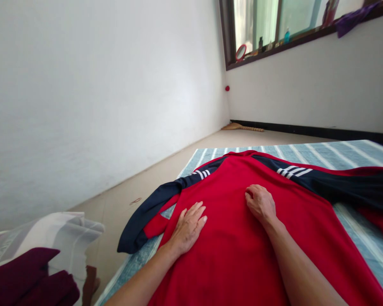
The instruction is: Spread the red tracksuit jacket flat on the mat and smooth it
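Note:
A red sports top [230,238] with dark navy sleeves and white shoulder stripes lies spread out, collar at the far end. My left hand [189,227] rests flat on its left side, fingers stretched out and slightly apart, holding nothing. Higher up near the middle of the red cloth, my right hand [261,203] touches the top with its fingers curled inward. The fingertips are partly hidden, so I cannot tell if cloth is pinched. The left sleeve [153,206] bends down over the edge of the striped sheet; the right sleeve [347,185] extends to the right.
Beneath the top is a blue-and-white striped sheet [332,155]. At lower left are a pale cloth [64,229] and a maroon cloth [28,280]. White walls stand close by on the left and behind. A broom [242,127] lies in the corner, below a windowsill holding a small mirror [241,52].

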`<state>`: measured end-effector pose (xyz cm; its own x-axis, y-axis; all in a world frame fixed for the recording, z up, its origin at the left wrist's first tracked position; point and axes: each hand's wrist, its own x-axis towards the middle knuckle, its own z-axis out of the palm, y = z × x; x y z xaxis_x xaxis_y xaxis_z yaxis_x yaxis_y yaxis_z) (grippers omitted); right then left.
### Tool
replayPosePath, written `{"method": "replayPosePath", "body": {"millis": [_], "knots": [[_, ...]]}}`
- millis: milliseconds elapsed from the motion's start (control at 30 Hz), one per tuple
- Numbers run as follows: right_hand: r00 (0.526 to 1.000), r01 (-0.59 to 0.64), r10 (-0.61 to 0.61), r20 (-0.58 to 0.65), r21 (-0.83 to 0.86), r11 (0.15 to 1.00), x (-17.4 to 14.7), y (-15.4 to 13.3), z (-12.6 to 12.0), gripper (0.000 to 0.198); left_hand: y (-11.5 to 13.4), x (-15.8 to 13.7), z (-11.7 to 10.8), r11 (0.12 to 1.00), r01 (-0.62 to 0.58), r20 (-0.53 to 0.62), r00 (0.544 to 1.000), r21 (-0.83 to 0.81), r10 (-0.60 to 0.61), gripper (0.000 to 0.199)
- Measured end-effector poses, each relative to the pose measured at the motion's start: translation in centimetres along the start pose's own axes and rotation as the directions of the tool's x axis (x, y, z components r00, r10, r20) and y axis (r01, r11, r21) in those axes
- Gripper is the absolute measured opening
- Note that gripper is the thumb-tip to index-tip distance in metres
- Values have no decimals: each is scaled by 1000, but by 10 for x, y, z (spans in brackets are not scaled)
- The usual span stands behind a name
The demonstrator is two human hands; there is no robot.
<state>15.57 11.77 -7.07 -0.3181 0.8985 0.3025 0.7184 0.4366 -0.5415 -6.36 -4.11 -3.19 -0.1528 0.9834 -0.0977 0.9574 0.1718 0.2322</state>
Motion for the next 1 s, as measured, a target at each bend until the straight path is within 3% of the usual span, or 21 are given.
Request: {"method": "replayPosePath", "body": {"millis": [200, 433, 600, 767, 1000], "knots": [[1000, 10, -10, -3, 2, 1000, 1, 0, 0, 19, -9, -1, -1, 1000, -18, -12, 1000, -12, 18, 49], [1000, 23, -23, -3, -6, 1000, 1, 2, 1, 18, -5, -3, -2, 996, -40, 6, 999, 84, 40, 51], [1000, 14, -14, -1, -17, 1000, 0, 1, 1, 17, -12, -4, -3, 999, -15, 31, 999, 29, 14, 52], [1000, 6, -6, 6, -27, 1000, 0, 0, -1, 17, -18, -10, -1, 997, -34, -43, 998, 65, 37, 52], [1000, 11, -10, 28, -57, 998, 0, 0, 0, 17, -9, -11, -5, 988, 53, 35, 998, 143, -59, 61]]}}
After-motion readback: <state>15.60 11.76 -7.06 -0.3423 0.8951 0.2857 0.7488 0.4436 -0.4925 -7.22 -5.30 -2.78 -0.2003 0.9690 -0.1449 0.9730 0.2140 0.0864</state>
